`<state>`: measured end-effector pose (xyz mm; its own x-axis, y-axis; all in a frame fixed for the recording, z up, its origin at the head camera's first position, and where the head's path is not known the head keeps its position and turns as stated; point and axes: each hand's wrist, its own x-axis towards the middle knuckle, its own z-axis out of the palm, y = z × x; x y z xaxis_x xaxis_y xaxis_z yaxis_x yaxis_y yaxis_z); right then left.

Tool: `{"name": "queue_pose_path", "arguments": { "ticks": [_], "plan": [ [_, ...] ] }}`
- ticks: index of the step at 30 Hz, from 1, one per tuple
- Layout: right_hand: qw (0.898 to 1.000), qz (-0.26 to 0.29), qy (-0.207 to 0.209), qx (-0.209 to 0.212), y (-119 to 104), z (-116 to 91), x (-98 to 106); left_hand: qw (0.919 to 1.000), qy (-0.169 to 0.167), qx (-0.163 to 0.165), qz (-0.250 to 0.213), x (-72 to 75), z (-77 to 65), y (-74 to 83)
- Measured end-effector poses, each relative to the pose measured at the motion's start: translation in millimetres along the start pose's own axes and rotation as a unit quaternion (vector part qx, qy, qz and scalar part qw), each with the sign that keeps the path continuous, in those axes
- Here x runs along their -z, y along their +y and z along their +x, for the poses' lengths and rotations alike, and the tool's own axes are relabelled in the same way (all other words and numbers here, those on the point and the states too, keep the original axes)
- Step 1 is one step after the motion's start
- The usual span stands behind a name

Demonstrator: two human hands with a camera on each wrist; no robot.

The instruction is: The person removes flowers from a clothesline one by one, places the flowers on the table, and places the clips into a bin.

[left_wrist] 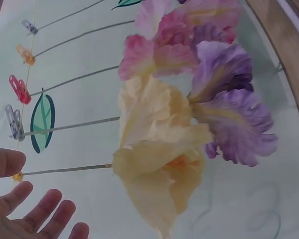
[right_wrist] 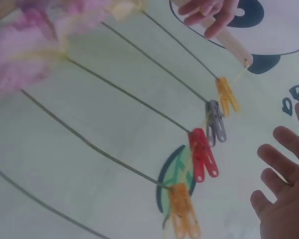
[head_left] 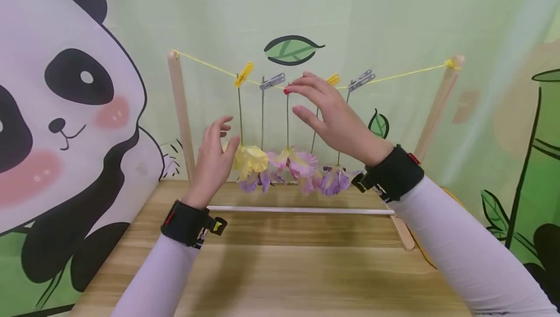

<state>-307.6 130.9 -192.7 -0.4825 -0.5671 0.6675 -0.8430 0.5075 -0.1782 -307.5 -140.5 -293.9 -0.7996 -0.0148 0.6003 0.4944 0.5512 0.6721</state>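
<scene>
A pale green backdrop [head_left: 393, 20] printed with a panda [head_left: 74, 64] is hung behind a wood-grain table [head_left: 280, 278], above which two wooden posts [head_left: 180, 113] are raised, with a white rod [head_left: 302, 210] set low between them. A yellow string [head_left: 411, 74] is tied across their tops. Near its middle the right hand [head_left: 334, 117] is held with fingers extended and nothing grasped; the left hand [head_left: 212, 156] is held lower, fingers loosely bent, likewise around nothing. Five iris-like flowers [head_left: 334, 181] are suspended heads down, the yellow flower [head_left: 251, 160] just beside the left hand, a pink flower [head_left: 302, 161] below the right. Their stems [head_left: 240, 117] are clipped to the string by five clothespins [head_left: 272, 81]; the red clothespin [right_wrist: 197, 142] is nearly covered by the right fingertips in the head view, but is seen apart from them in the right wrist view.
</scene>
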Motion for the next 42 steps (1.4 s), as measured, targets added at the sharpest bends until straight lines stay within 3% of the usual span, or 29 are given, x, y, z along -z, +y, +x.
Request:
{"name": "queue_pose_path", "arguments": {
  "ticks": [7, 12, 20, 26, 31, 34, 37, 42],
  "plan": [
    [0.995, -0.027, -0.061, -0.071, -5, 49, 8, 0.9992, -0.007, 0.012, -0.037, -4.1, 31.5, -2.2],
    [0.988, -0.076, -0.102, -0.084, -4, 76, 3, 0.9972, -0.013, 0.023, -0.069, -10.7, 41.4, -4.3],
    [0.984, -0.097, -0.128, -0.078, -6, 104, -3, 0.9962, -0.007, 0.032, -0.080, -13.4, 42.5, -2.0],
    [0.980, -0.105, -0.150, -0.083, -18, 116, -14, 0.9965, -0.033, 0.025, -0.073, -6.9, 36.8, -11.4],
    [0.963, -0.180, -0.184, -0.076, -25, 129, -27, 0.9974, -0.004, 0.005, -0.072, -6.2, 32.1, -13.7],
    [0.958, -0.216, -0.176, -0.068, -24, 132, -28, 0.9973, 0.010, -0.001, -0.073, -7.3, 31.5, -11.8],
    [0.961, -0.210, -0.162, -0.076, -23, 133, -27, 0.9979, 0.015, -0.001, -0.064, -7.8, 31.2, -11.0],
    [0.971, -0.152, -0.150, -0.103, -27, 136, -25, 0.9989, 0.031, -0.007, -0.035, -3.3, 30.7, -9.7]
  ]
}}
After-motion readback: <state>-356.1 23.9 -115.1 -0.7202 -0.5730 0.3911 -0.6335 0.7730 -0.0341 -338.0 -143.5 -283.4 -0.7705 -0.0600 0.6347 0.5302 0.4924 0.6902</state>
